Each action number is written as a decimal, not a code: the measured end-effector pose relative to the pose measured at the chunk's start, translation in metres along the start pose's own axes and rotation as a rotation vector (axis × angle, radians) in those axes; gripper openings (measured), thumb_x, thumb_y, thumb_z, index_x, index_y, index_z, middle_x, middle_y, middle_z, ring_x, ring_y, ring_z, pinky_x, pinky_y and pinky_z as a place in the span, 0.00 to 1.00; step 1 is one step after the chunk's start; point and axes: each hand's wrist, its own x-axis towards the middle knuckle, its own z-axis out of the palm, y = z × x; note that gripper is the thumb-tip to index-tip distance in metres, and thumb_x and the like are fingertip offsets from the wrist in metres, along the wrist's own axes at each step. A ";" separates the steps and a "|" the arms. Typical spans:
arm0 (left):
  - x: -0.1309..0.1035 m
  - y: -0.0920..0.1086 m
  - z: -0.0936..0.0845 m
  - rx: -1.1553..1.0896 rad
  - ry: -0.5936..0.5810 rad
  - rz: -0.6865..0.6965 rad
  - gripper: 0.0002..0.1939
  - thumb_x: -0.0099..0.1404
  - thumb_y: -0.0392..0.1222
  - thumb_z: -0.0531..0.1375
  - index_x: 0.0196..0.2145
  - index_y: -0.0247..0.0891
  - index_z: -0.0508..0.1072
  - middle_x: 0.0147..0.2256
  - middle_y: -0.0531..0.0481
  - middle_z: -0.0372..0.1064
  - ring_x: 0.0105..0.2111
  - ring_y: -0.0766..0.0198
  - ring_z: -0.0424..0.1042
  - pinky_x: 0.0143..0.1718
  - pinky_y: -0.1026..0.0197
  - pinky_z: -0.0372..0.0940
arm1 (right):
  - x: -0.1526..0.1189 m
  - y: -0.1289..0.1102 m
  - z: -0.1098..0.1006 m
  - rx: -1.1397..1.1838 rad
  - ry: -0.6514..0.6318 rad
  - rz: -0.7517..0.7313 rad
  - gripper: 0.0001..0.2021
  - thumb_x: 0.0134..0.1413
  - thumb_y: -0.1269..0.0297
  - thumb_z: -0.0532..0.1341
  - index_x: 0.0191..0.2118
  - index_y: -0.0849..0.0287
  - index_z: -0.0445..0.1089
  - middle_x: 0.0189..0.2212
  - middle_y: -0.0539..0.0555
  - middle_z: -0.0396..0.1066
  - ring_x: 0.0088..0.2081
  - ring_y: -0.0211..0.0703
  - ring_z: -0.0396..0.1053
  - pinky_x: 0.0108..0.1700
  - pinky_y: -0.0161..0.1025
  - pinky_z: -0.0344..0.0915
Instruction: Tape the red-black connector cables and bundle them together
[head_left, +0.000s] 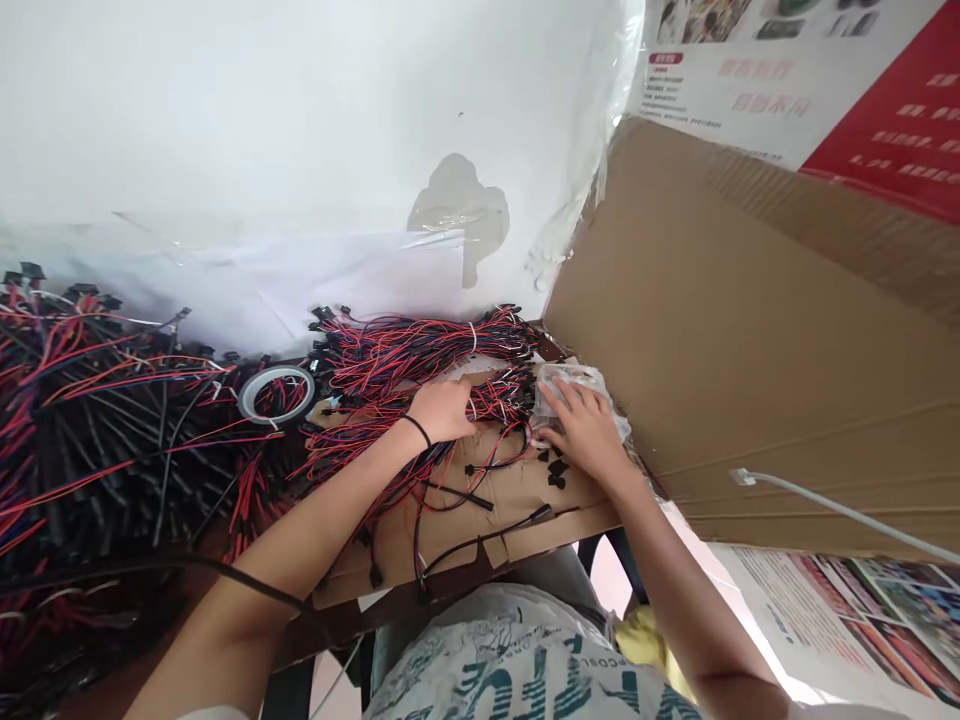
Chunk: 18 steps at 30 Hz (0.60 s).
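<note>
My left hand [442, 410], with a black band at the wrist, is closed on a bundle of red and black wires [510, 392] with black connectors at the ends. Its fingertips are partly hidden. My right hand [589, 430] lies with fingers apart on a clear plastic box [574, 375] at the right end of the bundles. Behind my left hand lies another tied wire bundle [405, 345]. Several small black connectors [556, 472] rest on the cardboard sheet [577, 505] below my right hand.
A large heap of black-sleeved cables [112, 450] covers the left side. A roll of tape [276, 394] sits beside it. A tall cardboard panel [750, 350] stands at the right, and a white wall [300, 120] rises behind. Loose black cable [480, 540] lies near the front edge.
</note>
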 end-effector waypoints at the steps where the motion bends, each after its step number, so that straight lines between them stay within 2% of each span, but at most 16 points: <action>1: -0.001 -0.002 -0.002 -0.013 0.019 0.000 0.24 0.54 0.51 0.60 0.47 0.37 0.69 0.42 0.40 0.74 0.41 0.47 0.74 0.38 0.53 0.67 | 0.000 0.004 0.006 -0.025 -0.010 0.018 0.27 0.58 0.61 0.58 0.63 0.55 0.57 0.57 0.62 0.63 0.54 0.59 0.60 0.52 0.55 0.58; 5: -0.014 -0.011 -0.017 -0.044 0.111 -0.048 0.20 0.53 0.49 0.58 0.43 0.36 0.69 0.40 0.41 0.74 0.39 0.47 0.74 0.36 0.53 0.67 | 0.016 0.020 0.026 -0.041 0.035 0.106 0.26 0.61 0.65 0.52 0.65 0.55 0.54 0.46 0.61 0.71 0.47 0.54 0.63 0.48 0.50 0.58; 9: -0.028 -0.013 -0.027 -0.085 0.183 -0.024 0.20 0.54 0.48 0.59 0.42 0.36 0.69 0.41 0.42 0.73 0.41 0.48 0.73 0.39 0.52 0.67 | 0.042 0.030 0.037 -0.086 0.013 0.210 0.25 0.60 0.70 0.50 0.63 0.57 0.57 0.47 0.66 0.68 0.48 0.58 0.60 0.48 0.54 0.57; 11: -0.032 -0.011 -0.024 -0.088 0.211 0.015 0.20 0.54 0.47 0.59 0.43 0.35 0.70 0.42 0.41 0.72 0.43 0.48 0.71 0.42 0.52 0.67 | 0.055 0.032 0.040 -0.083 -0.042 0.219 0.26 0.59 0.71 0.49 0.64 0.61 0.57 0.49 0.69 0.66 0.49 0.59 0.59 0.48 0.54 0.57; 14: -0.032 -0.006 -0.010 -0.066 0.228 0.064 0.19 0.53 0.45 0.60 0.43 0.35 0.72 0.42 0.41 0.71 0.47 0.48 0.67 0.47 0.50 0.65 | 0.066 0.035 0.043 -0.049 -0.105 0.222 0.26 0.60 0.70 0.47 0.64 0.67 0.55 0.51 0.71 0.64 0.52 0.61 0.58 0.50 0.56 0.58; 18: -0.028 -0.003 0.008 -0.033 0.185 0.089 0.23 0.53 0.46 0.62 0.46 0.35 0.72 0.45 0.39 0.67 0.49 0.45 0.63 0.49 0.47 0.62 | 0.063 0.048 0.034 0.115 -0.093 0.109 0.31 0.55 0.71 0.51 0.66 0.63 0.50 0.63 0.66 0.53 0.60 0.60 0.53 0.56 0.57 0.56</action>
